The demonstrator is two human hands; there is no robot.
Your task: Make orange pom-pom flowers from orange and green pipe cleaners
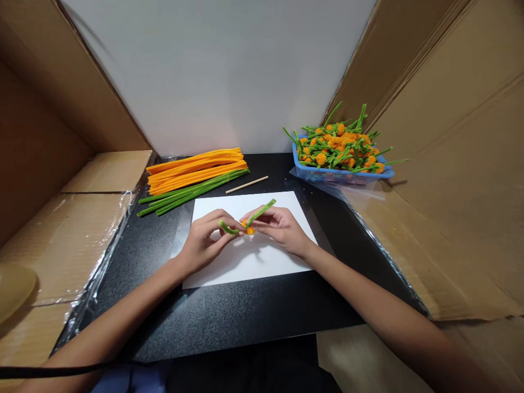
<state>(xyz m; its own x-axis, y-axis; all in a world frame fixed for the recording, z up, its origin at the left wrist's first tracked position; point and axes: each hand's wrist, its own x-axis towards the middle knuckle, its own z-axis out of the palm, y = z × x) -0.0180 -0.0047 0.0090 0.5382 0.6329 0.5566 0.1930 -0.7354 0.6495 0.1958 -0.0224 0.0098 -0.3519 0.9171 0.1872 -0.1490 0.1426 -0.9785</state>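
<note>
Over a white sheet (245,267) both hands meet at a small orange pipe-cleaner pumpkin (249,230). A green pipe cleaner (262,212) sticks up from it to the right, and another green end (227,228) curls out on the left. My left hand (210,234) is closed, its thumb and fingers pinching the green piece at the pumpkin's left side. My right hand (280,226) is closed too, with its fingertips on the pumpkin's right side. The fingertips partly cover the orange coil.
Orange pipe cleaners (196,170) and green pipe cleaners (192,192) lie bundled at the back left. A thin wooden stick (246,185) rests behind the sheet. A blue basket (344,176) at the back right holds many orange and green pieces. Cardboard walls (458,164) flank the black table (229,316).
</note>
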